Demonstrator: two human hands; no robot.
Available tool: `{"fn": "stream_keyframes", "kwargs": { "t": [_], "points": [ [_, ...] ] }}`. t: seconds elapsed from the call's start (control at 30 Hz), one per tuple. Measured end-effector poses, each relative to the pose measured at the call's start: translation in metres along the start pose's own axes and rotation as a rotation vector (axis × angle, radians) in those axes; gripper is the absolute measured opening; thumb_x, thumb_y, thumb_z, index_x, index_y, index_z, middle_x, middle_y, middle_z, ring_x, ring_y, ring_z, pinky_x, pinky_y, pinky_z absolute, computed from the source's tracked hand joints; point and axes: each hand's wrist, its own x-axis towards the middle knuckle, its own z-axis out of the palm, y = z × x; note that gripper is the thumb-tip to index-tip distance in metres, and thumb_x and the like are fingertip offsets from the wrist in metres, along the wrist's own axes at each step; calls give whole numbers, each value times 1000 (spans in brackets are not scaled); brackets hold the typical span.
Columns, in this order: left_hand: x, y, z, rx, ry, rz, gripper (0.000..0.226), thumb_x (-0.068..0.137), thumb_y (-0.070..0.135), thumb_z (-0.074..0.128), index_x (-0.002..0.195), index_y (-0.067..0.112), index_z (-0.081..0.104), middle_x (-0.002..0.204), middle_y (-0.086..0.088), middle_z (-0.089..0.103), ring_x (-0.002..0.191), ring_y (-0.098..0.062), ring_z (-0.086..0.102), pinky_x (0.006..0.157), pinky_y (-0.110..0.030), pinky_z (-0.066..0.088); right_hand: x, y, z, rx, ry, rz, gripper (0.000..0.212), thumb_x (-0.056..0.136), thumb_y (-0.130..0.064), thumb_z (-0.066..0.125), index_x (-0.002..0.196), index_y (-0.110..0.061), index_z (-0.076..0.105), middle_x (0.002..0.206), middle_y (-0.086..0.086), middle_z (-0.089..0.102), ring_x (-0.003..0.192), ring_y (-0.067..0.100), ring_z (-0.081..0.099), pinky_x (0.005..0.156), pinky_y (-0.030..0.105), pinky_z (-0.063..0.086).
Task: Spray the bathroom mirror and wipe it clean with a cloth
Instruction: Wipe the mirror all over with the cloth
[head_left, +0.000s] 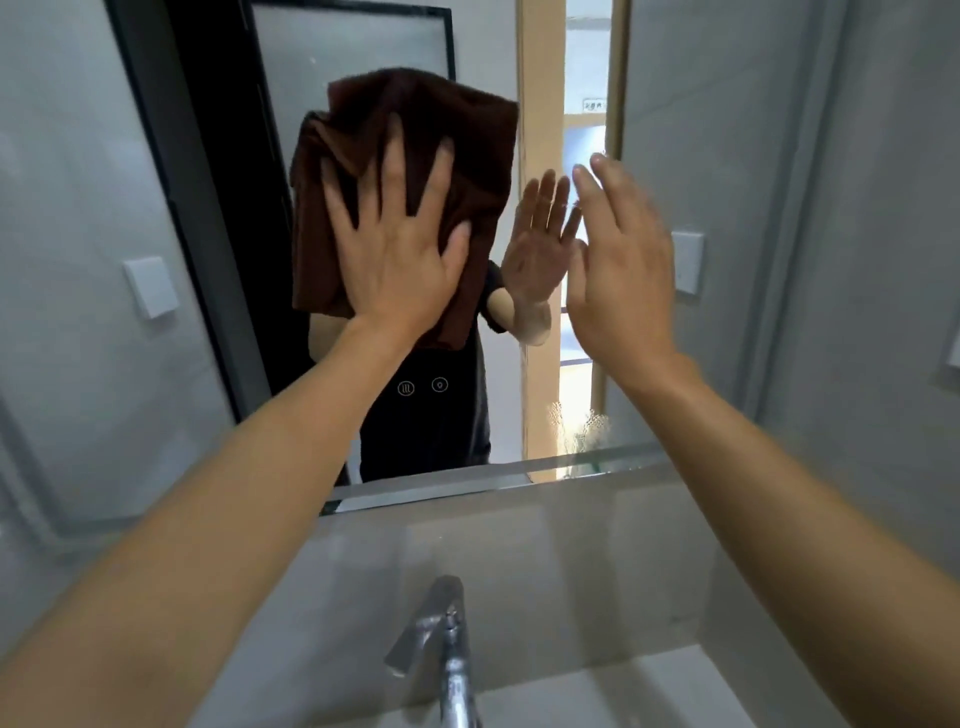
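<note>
The brown cloth, soft and limp, lies bunched against the mirror at upper centre, best driven by a flat palm. The left hand presses it, fingers splayed straight. The right hand hovers right of centre, fingers straight, holding nothing; droplets cling lower right.

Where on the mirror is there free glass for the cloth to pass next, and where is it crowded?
Free glass lies below the brown cloth, down to the mirror's bottom edge around the two touch icons, and along the droplets at the lower right. It is crowded at the middle, where the left hand presses the cloth flat and the right hand hovers open beside it.
</note>
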Motion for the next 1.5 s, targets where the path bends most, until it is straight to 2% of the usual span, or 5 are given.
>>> {"fn": "stream_keyframes", "kwargs": {
  "t": [0.17,0.47,0.7,0.97,1.5],
  "points": [
    [-121,44,43,-66,-29,424,59,96,46,51,152,29,41,154,-13,44,134,-35,44,119,-59,13,-16,12,12,-4,2,24,59,91,-1,44,149,-11,43,156,8,40,146,24,34,121,44,27],
    [-205,75,83,-203,-268,888,68,93,29,64,154,18,37,157,-11,39,149,-32,23,126,-44,5,-35,29,-7,-46,-58,-16,61,92,-9,45,152,-12,39,158,8,38,148,23,32,124,42,22],
    [-5,39,31,-199,1,587,61,98,52,48,151,21,45,155,-16,42,139,-44,40,123,-57,4,0,24,-28,5,27,2,58,94,-10,47,152,-11,39,158,8,38,147,23,33,122,45,25],
    [123,33,-21,-42,63,62,72,95,64,27,159,33,17,166,-13,15,153,-35,17,120,-64,6,9,23,-34,42,75,-9,59,95,-8,45,153,-10,37,159,7,36,149,22,30,122,46,25],
    [-198,122,98,-251,-228,828,73,93,38,58,157,15,30,159,-11,35,149,-35,28,123,-48,15,-30,41,2,1,-73,-10,56,97,-11,43,152,-11,39,158,6,38,148,21,33,120,45,28]
  ]
}}
